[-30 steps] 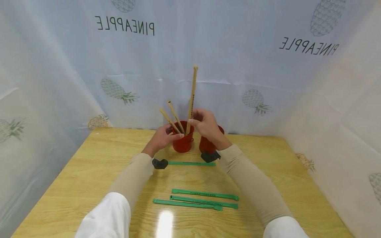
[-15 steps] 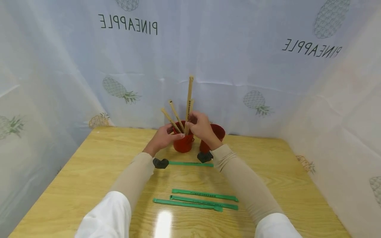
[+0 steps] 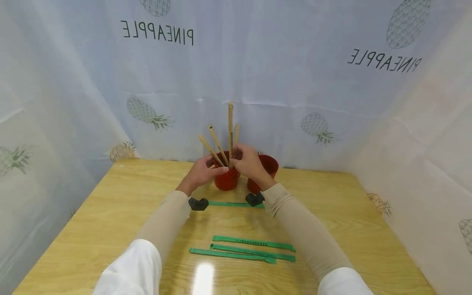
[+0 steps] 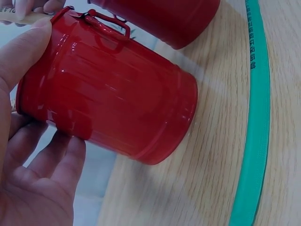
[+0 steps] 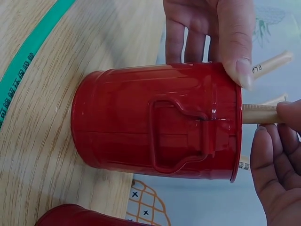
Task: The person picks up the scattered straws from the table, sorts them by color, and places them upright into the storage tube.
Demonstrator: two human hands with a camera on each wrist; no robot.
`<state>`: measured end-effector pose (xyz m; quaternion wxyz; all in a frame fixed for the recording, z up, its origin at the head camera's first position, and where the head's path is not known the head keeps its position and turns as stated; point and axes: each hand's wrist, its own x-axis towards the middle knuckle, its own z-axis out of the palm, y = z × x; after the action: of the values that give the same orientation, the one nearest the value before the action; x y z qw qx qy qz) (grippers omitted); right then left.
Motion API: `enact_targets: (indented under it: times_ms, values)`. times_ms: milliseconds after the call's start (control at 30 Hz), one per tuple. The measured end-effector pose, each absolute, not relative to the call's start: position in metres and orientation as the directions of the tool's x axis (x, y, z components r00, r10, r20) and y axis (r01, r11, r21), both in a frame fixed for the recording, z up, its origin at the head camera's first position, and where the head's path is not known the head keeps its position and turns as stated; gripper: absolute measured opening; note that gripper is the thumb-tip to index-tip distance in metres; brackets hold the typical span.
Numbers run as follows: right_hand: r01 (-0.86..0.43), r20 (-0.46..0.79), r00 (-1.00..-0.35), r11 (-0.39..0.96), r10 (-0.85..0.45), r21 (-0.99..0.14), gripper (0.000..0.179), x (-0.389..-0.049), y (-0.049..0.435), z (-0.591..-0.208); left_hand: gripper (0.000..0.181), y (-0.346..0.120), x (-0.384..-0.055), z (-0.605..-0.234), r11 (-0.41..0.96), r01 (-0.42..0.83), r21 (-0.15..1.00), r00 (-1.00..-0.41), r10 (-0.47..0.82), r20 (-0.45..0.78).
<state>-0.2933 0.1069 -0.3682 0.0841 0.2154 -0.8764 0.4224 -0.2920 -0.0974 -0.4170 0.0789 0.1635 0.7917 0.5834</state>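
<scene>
My left hand (image 3: 200, 173) holds a red metal bucket (image 3: 226, 181) near its rim, thumb on the near side and fingers round the far side. Several tan wrapped straws (image 3: 217, 142) stand in this bucket, leaning different ways. With thumb and fingers, my right hand (image 3: 249, 163) pinches another tan wrapped straw (image 3: 230, 123), almost upright, its lower end inside the bucket. In the right wrist view that straw (image 5: 258, 114) passes over the rim, and the bucket's wire handle (image 5: 155, 136) hangs against its side. The straws' lower ends are hidden by the bucket wall.
Just right stands a second red bucket (image 3: 270, 164), partly behind my right hand. One green wrapped straw (image 3: 228, 203) lies across the wooden table (image 3: 121, 213) before the buckets; several more green straws (image 3: 254, 241) lie nearer. A pineapple-print curtain (image 3: 265, 82) hangs behind.
The straw in my right hand has come down into the left bucket and shifted left. Another tan straw now shows behind it. My left hand stays at the bucket.
</scene>
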Motion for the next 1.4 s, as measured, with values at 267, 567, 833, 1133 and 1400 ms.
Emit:
enact_targets:
  times_ms: [267, 567, 833, 1133, 1400]
  values:
    - [-0.434, 0.321, -0.900, 0.523, -0.295, -0.733, 0.017, -0.287, 0.113, -0.367, 0.069, -0.099, -0.293, -0.418, 0.258, 0.153, 0.954, -0.932, 0.359, 0.052]
    - [-0.446, 0.342, -0.893, 0.475, -0.293, -0.758, 0.017, -0.272, 0.130, -0.367, 0.073, -0.102, -0.292, -0.417, 0.305, 0.147, 0.941, -0.938, 0.345, 0.035]
    - [-0.380, 0.267, -0.914, 0.411, -0.305, -0.829, 0.013, -0.241, 0.149, -0.368, 0.071, -0.101, -0.289, -0.417, 0.277, 0.141, 0.951, -0.943, 0.329, 0.044]
    - [-0.294, 0.176, -0.912, 0.289, -0.371, -0.911, 0.019, -0.203, 0.169, -0.381, 0.076, -0.099, -0.278, -0.418, 0.262, 0.151, 0.953, -0.941, 0.334, 0.058]
    - [-0.242, 0.110, -0.918, 0.319, -0.381, -0.916, 0.020, -0.184, 0.195, -0.387, 0.082, -0.095, -0.268, -0.418, 0.281, 0.204, 0.938, -0.944, 0.309, 0.113]
